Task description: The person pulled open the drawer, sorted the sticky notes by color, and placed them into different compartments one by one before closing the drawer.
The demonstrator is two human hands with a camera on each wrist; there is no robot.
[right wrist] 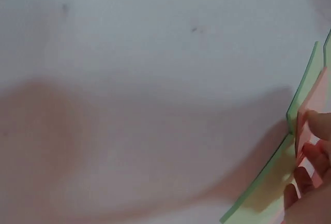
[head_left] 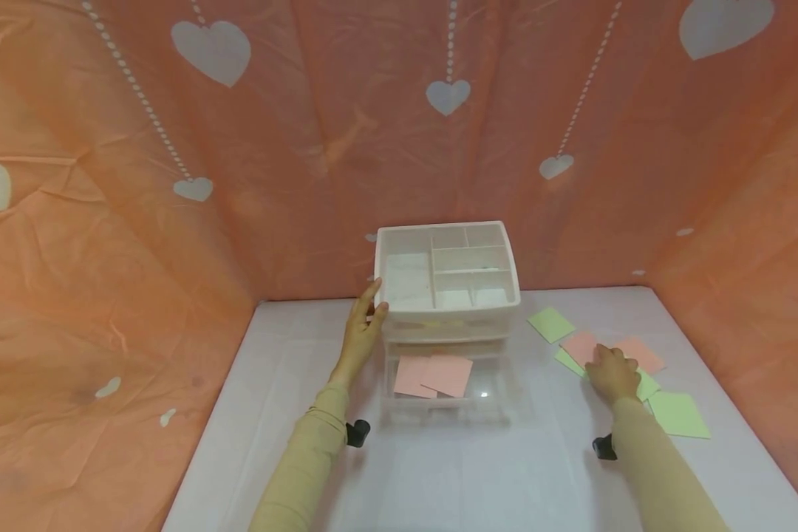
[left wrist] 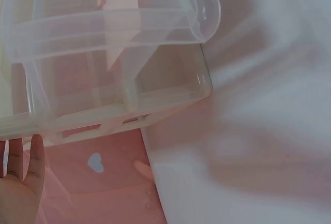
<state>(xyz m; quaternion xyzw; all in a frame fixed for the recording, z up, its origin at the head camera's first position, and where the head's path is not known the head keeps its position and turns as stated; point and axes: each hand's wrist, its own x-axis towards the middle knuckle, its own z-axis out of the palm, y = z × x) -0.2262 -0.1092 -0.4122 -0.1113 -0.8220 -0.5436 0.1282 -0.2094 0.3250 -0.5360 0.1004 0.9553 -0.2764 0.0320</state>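
A white plastic drawer unit (head_left: 447, 310) with a divided top tray stands at the back middle. Its clear lower drawer (head_left: 492, 380) is pulled out and holds two pink paper squares (head_left: 447, 375). At the unit's left front corner, my left hand (head_left: 360, 332) rests its fairly straight fingers (left wrist: 35, 162) and thumb against the side and rim. To the right, my right hand (head_left: 613, 373) is over the spread paper squares, its bent fingers and thumb pinching a pink paper square (right wrist: 313, 97). Green paper squares (right wrist: 305, 87) lie beneath and beside it.
A lone green square (head_left: 550, 325) lies right of the unit, another green square (head_left: 680, 415) near the table's right edge. Another pink square (head_left: 641, 355) is behind my right hand. An orange cloth (head_left: 346, 148) with white hearts walls the white table (head_left: 465, 473) at back and sides.
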